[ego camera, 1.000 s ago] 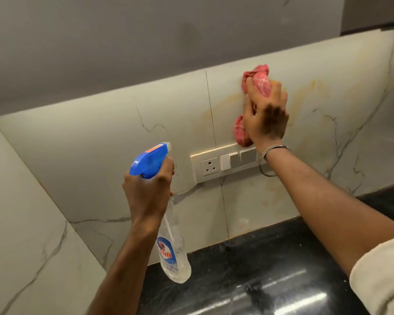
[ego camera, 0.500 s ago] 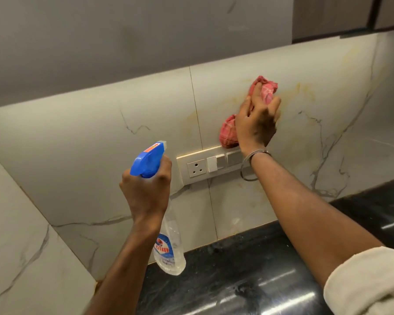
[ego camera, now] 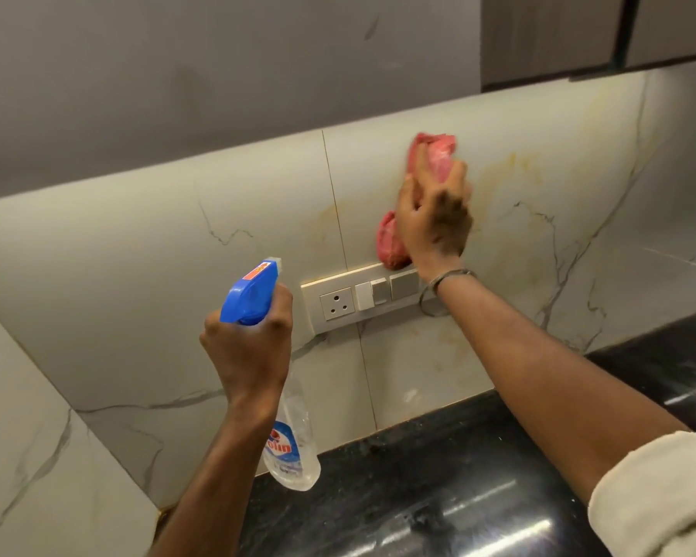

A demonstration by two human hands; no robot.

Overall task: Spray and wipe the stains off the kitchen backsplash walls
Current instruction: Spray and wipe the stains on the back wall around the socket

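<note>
Marble backsplash [ego camera: 258, 219], yellowish stains [ego camera: 511, 170] just right of the cloth. Right hand [ego camera: 434, 219] presses a bunched red cloth [ego camera: 432, 154] flat on the wall, just above the switch plate [ego camera: 362, 297]. Left hand [ego camera: 250, 347] grips the spray bottle [ego camera: 290, 436] neck, off the wall, blue nozzle [ego camera: 250, 293] facing it.

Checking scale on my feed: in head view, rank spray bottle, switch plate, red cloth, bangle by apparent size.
1. spray bottle, though nearest the camera.
2. switch plate and red cloth: alike, cloth half hidden.
3. bangle.
</note>
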